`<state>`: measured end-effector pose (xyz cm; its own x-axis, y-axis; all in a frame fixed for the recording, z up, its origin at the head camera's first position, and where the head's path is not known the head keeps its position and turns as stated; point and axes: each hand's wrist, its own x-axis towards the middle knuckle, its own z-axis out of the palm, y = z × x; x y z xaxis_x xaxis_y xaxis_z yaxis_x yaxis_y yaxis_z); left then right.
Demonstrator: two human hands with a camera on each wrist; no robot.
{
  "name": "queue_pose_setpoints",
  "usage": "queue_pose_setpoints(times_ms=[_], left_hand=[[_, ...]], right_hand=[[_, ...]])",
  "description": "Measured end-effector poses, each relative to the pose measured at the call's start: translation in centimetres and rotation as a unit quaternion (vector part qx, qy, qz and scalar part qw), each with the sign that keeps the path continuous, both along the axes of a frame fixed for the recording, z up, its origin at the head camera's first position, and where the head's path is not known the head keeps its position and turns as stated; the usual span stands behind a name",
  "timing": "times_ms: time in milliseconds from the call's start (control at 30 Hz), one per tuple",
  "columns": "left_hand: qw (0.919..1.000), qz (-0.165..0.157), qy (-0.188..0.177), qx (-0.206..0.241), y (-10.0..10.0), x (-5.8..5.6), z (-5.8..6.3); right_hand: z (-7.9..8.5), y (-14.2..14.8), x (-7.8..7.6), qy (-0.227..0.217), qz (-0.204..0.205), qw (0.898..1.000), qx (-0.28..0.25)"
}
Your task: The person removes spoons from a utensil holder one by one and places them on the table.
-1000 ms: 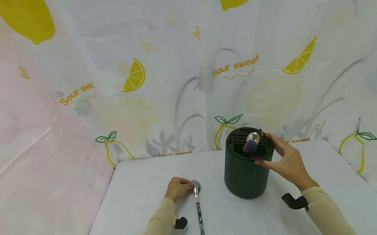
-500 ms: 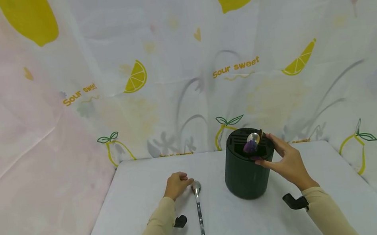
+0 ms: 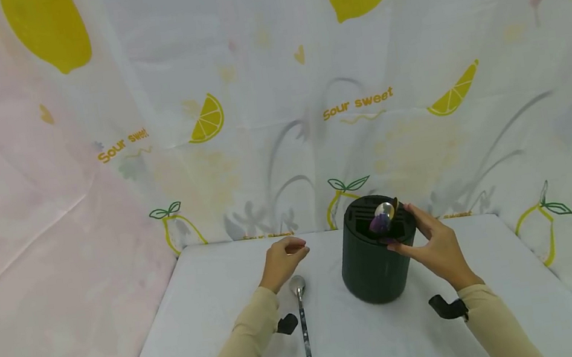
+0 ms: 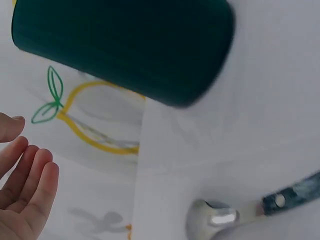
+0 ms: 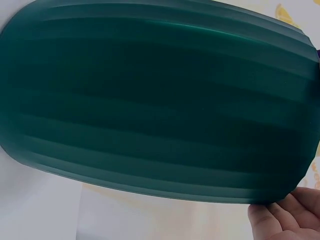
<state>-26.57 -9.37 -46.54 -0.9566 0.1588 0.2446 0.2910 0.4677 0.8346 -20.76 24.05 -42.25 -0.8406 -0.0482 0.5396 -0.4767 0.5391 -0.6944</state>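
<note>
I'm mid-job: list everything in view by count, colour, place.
Cloth-covered table: 1, white, foreground.
Lemon-print cloth backdrop: count unclear, mostly white, behind.
Ribbed cylindrical holder: 1, dark green, on table.
Metal spoon: 1, silver, dark handle, left of holder.
Utensil ends: count unclear, silver and purple, in holder.
Long sleeves: 2, cream, on forearms.
Wrist pieces: 2, black, by sleeves.
Left grip: 1, bare, over table.
Right grip: 1, bare, at holder's rim.

Glossy metal spoon bowl (image 3: 297,285)

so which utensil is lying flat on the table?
The spoon with the dark, silver-dotted handle; the other utensils are in the green container.
</note>
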Motion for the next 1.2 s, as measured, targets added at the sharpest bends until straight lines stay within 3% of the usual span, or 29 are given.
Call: queue_pose_setpoints(times_ms=[233,400,600,733,833,1033,1200], left_hand=[[0.9967,-0.073,0.035,0.008,4.1,1.5,3.5],[0.9886,-0.122,0.084,0.029,6.5,2.8,5.3],[0.9662,-0.194,0.168,0.026,9.0,3.8,6.5],[0.9522,-0.235,0.193,0.028,10.5,4.2,6.6],[0.9501,-0.233,0.206,0.017,11.2,4.4,6.5],[0.9486,-0.184,0.256,-0.029,12.1,4.3,6.4],[0.9500,-0.162,0.264,-0.037,12.4,4.0,6.0]], right_hand=[[2.5,-1.3,1.7,0.006,0.005,1.000,0.003],[2.8,-1.5,2.0,0.006,0.005,1.000,0.004],[2.5,-1.5,2.0,0.019,0.009,1.000,0.003],[2.4,-1.3,2.0,0.020,0.009,1.000,0.000],[2.3,-1.2,2.0,0.020,0.010,1.000,0.000],[2.2,-1.2,1.9,0.023,0.002,1.000,0.004],[2.1,-1.2,1.9,0.020,0.004,1.000,0.004]])
